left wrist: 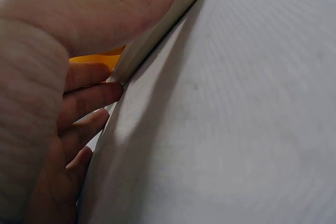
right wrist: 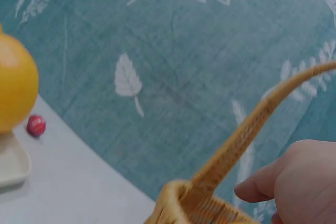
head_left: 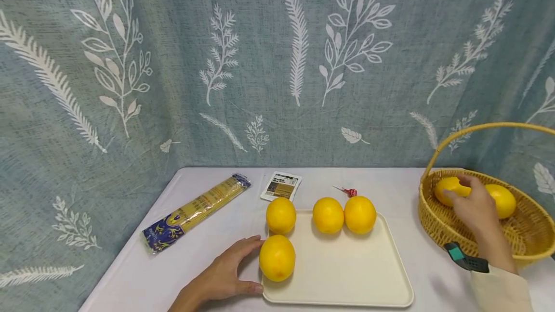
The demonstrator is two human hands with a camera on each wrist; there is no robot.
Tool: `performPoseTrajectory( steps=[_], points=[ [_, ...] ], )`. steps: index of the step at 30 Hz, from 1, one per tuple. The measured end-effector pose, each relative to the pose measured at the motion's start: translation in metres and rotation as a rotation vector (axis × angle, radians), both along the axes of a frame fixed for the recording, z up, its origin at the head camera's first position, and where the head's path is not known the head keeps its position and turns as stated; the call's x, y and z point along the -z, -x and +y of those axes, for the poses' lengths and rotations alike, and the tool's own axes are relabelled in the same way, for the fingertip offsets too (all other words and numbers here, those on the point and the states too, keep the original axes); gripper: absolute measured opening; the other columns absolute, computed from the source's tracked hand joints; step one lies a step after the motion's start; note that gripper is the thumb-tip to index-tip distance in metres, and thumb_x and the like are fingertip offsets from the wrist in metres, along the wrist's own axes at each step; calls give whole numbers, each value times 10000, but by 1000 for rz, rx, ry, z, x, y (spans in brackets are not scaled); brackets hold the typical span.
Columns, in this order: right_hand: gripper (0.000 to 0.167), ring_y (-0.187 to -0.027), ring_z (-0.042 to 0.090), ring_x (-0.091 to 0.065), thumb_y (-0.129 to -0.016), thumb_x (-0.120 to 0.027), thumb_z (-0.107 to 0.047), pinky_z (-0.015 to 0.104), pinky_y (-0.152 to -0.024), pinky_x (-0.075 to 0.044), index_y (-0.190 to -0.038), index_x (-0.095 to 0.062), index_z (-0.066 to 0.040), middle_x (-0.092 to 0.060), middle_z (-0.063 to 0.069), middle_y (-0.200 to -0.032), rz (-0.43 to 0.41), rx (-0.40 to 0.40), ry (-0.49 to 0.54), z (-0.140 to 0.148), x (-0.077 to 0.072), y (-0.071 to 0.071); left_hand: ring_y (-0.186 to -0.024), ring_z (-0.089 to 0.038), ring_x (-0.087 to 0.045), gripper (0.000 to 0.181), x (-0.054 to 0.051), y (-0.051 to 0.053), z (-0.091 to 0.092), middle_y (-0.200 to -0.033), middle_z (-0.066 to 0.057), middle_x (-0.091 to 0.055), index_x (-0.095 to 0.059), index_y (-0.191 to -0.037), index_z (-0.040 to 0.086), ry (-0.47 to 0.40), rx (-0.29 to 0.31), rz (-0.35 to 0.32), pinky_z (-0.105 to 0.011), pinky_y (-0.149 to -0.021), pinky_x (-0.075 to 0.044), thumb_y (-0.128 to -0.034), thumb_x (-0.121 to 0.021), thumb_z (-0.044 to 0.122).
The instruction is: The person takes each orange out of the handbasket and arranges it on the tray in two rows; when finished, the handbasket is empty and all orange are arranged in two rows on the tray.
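My left hand [head_left: 230, 268] is at the left edge of a cream tray [head_left: 347, 273], its thumb [left wrist: 131, 9] touching the rim and its fingers spread along that side. An orange [head_left: 277, 258] sits on the tray right beside it. Three more oranges stand at the tray's back: one at the left corner [head_left: 281, 215], a pair [head_left: 328, 215] toward the right. My right hand [head_left: 474, 206] reaches into a wicker basket [head_left: 442, 225] and grips an orange [head_left: 446, 190], fingers curled over it. A second orange [head_left: 501, 201] lies in the basket, partly behind that hand.
A long packet of noodles [head_left: 197, 213] lies slantwise on the white table at left. Behind the tray are a small white packet [head_left: 281, 186] and a red-wrapped lollipop [head_left: 350, 191]. The basket's tall handle [right wrist: 262, 108] arches over it. A patterned curtain [head_left: 260, 61] hangs behind.
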State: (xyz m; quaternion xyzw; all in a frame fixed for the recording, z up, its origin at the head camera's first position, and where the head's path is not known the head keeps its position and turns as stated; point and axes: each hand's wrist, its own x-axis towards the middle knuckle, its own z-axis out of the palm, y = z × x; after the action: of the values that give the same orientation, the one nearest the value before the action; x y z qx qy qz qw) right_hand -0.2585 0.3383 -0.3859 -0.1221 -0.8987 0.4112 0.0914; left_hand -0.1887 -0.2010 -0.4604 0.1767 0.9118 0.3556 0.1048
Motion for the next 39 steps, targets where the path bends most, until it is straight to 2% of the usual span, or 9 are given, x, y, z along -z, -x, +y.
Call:
performPoseTrajectory(
  steps=[2,6,10,15,19,23,29,34,39],
  points=[
    [803,-1396,629,-203,-1049,-512,-340,774,-1090,-257,-1583,-71,67,-105,379,-1607,-27,-19,21,3,4,3,-1483,-428,-311,978,0,0,0,-1606,-113,-388,-499,-1491,208,-1,1,5,-708,-1180,-222,-670,-872,585],
    [929,-1409,639,-143,-1026,-564,-337,787,-1106,-203,-1573,73,62,8,401,-1602,-77,-53,31,8,10,8,-1482,-424,-317,983,-1,0,0,-1605,-111,-390,-498,-1492,217,10,0,19,-704,-1181,-228,-664,-871,593],
    [976,-1402,657,-96,-1015,-580,-336,807,-1102,-153,-1564,132,44,102,414,-1585,-109,-69,2,10,13,11,-1480,-425,-321,992,-1,-1,0,-1604,-112,-391,-497,-1494,209,15,-8,12,-705,-1178,-232,-660,-872,596],
    [987,-1301,694,-181,-1016,-550,-410,831,-1043,-225,-1567,177,-33,149,435,-1542,-154,-61,-30,11,13,8,-1482,-423,-316,991,-1,-1,0,-1606,-112,-389,-491,-1498,209,11,-8,-3,-704,-1179,-232,-667,-870,594],
    [956,-1180,664,-293,-1013,-539,-435,792,-959,-335,-1577,74,36,51,494,-1476,-176,-43,-82,12,11,4,-1482,-427,-315,985,0,-1,0,-1605,-115,-390,-492,-1496,206,2,1,3,-704,-1181,-229,-671,-871,588],
    [846,-1089,606,-356,-1008,-559,-352,731,-885,-392,-1551,-112,118,-55,518,-1430,-144,17,-130,10,9,2,-1481,-430,-316,982,2,0,-1,-1604,-119,-391,-494,-1495,201,-5,9,12,-706,-1180,-227,-672,-873,581],
    [781,-1209,594,-309,-1016,-554,-301,727,-961,-368,-1531,-155,128,-116,493,-1466,-121,29,-93,9,9,3,-1480,-432,-317,967,2,0,-1,-1601,-118,-395,-505,-1482,200,-7,17,32,-702,-1184,-223,-672,-874,578],
    [692,-1128,523,-367,-1023,-577,-319,648,-915,-408,-1435,-255,135,-270,423,-1374,-83,9,-83,7,12,3,-1477,-429,-323,965,2,0,-1,-1601,-116,-396,-503,-1483,201,-2,16,31,-701,-1183,-229,-675,-871,579],
    [820,-1172,529,-394,-992,-656,-327,652,-952,-437,-1471,-206,163,-294,419,-1416,-76,-17,-49,5,14,6,-1479,-425,-323,958,2,0,0,-1603,-116,-392,-511,-1476,200,-5,10,17,-700,-1183,-230,-672,-873,574]
  ],
)
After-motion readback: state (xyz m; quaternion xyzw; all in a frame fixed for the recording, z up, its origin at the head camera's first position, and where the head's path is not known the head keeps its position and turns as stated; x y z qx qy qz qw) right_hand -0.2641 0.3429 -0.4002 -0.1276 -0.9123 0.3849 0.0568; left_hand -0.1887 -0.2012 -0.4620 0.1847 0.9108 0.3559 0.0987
